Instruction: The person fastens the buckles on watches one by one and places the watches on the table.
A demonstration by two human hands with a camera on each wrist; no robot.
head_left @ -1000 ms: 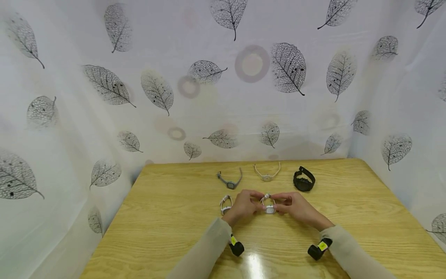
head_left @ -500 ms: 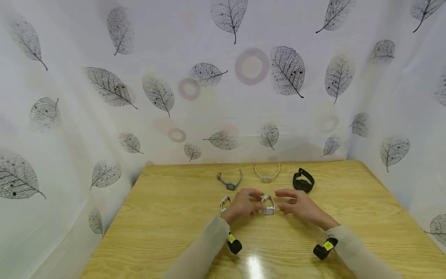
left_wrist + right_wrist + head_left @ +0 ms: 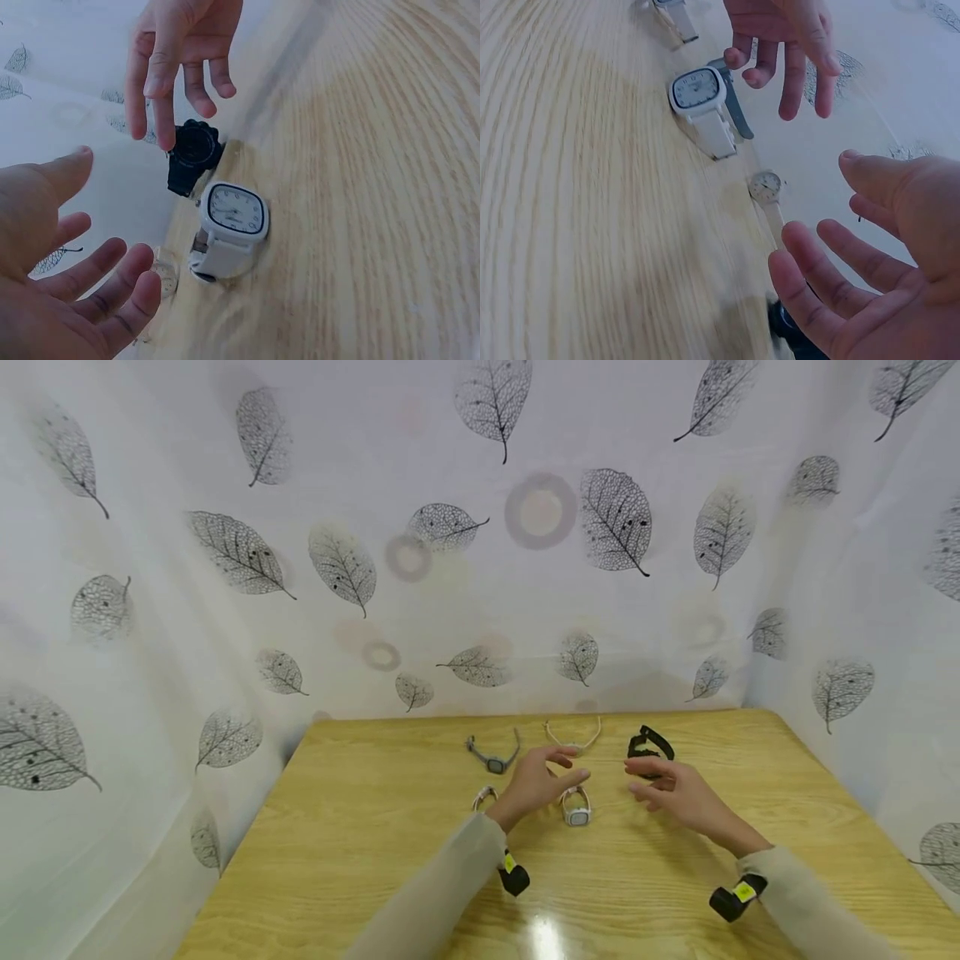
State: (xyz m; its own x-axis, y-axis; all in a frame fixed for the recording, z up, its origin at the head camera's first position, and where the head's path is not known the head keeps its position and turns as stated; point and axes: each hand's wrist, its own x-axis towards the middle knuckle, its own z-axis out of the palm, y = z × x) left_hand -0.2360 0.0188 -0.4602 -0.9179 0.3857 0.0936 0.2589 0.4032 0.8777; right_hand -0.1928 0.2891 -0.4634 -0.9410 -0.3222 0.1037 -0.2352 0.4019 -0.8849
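A white wristwatch (image 3: 577, 817) with a squarish case lies on the wooden table, its strap looped behind it; its numbered dial (image 3: 235, 210) shows large in the left wrist view. My left hand (image 3: 534, 787) hovers just above and left of this watch, fingers loosely spread and holding nothing. To the watch's right, my right hand (image 3: 686, 795) is held in the air, also with nothing in its fingers. A black wristwatch (image 3: 657, 740) is partly hidden behind the right hand's fingertips. Behind the left hand's wrist, another light-strapped watch (image 3: 484, 794) shows only in part.
Farther back on the wooden table (image 3: 375, 827) lie a grey wristwatch (image 3: 496, 765) and a slim pale wristwatch (image 3: 766, 186) with a round dial. A curtain (image 3: 390, 610) printed with leaves stands behind the table's back edge and along both sides.
Both hands have let go of the white wristwatch, the right one first. The right hand has moved away to the right; the left has lifted slightly up and back. The watch stays in place.
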